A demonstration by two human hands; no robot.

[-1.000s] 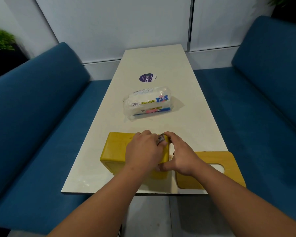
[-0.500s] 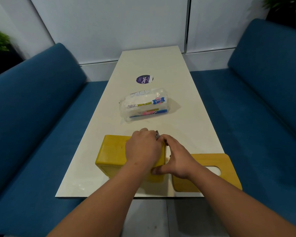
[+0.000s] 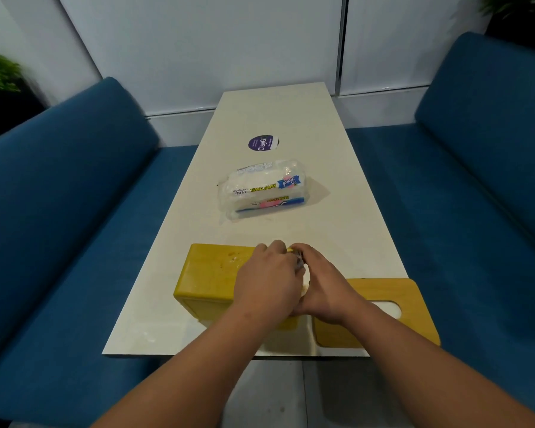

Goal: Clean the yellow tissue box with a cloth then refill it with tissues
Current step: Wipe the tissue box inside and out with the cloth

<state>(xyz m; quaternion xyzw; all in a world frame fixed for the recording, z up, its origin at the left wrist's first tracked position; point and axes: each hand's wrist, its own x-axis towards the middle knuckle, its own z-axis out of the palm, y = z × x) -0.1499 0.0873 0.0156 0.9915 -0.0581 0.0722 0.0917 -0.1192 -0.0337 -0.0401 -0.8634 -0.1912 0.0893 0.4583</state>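
While both hands sit on the box point(image 3: 212, 274), the cleaning looks only part done, I think, and no tissues have gone in.

Under it all is the table point(image 3: 346, 230). On the near end lies the box, with white specks on its top, just left of the hands. Its lid point(image 3: 389, 293) lies flat, off the box, just right of the hands. The tissue pack point(image 3: 264, 188) lies well past the hands, with its wrap on.

The left hand point(image 3: 267, 284) lies curled on the right end of the box. I cannot tell what it holds. The right hand point(image 3: 325, 287) grips a small gray and white thing, likely the cloth point(image 3: 300, 262), at the box's right end. Wiping and filling are left.
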